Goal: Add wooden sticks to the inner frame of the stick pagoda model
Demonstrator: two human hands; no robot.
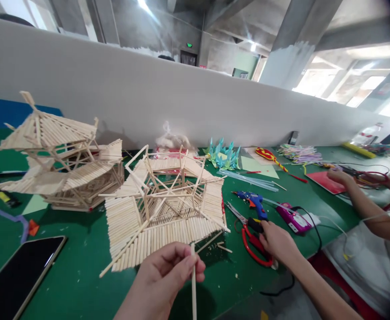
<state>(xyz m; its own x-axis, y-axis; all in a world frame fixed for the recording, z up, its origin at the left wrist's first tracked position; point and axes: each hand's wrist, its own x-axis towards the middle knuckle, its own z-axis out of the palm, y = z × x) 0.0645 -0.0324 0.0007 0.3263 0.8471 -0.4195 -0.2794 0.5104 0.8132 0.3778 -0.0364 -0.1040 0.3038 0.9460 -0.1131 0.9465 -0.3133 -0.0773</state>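
Note:
My left hand (170, 271) is low in the middle, fingers pinched round a thin wooden stick (193, 284) that points down. Just beyond it lies a wide roof-shaped model (164, 209) built of wooden sticks. My right hand (276, 242) rests on the green table (81, 284) to the right, its fingers closed on the black handle of a blue glue gun (253, 202). Red-handled scissors (251, 242) lie under and beside that hand.
A second stick model (61, 155) stands at the left, and a dark phone (18, 278) lies front left. A pink device (295, 220), clear glue sticks (248, 180) and teal paper shapes (223, 153) sit behind. Another person's arm (361, 200) reaches in at right. A white partition (148, 98) backs the table.

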